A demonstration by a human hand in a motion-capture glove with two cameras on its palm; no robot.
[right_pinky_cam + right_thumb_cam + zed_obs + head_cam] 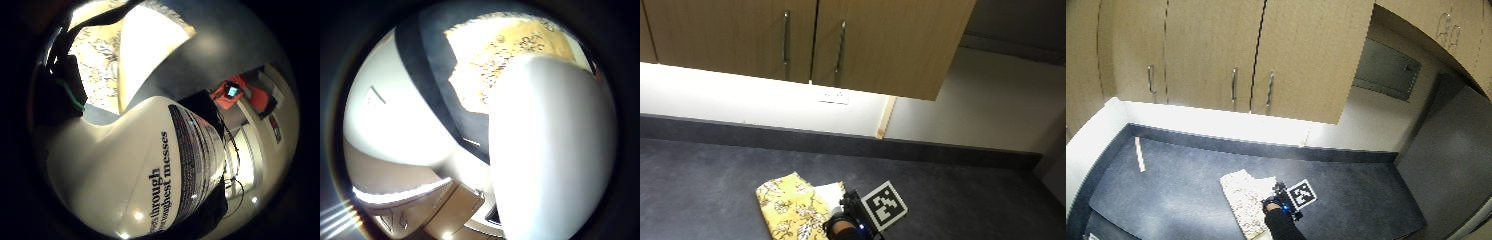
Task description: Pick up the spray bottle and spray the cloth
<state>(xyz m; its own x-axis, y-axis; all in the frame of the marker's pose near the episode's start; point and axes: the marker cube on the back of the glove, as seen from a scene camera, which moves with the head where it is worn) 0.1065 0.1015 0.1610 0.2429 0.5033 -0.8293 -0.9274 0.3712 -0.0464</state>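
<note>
High outside views; palm views bottle-close.

Kitchen: wall cabinets (806, 40) over dark worktop (706, 175).

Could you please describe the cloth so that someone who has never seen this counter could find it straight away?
Start at the dark grey counter under the wooden cabinets. Near its front edge, the cloth lies flat beside the gloved right hand, which holds a white bottle. It is the only yellow, flower-patterned thing there.
</note>
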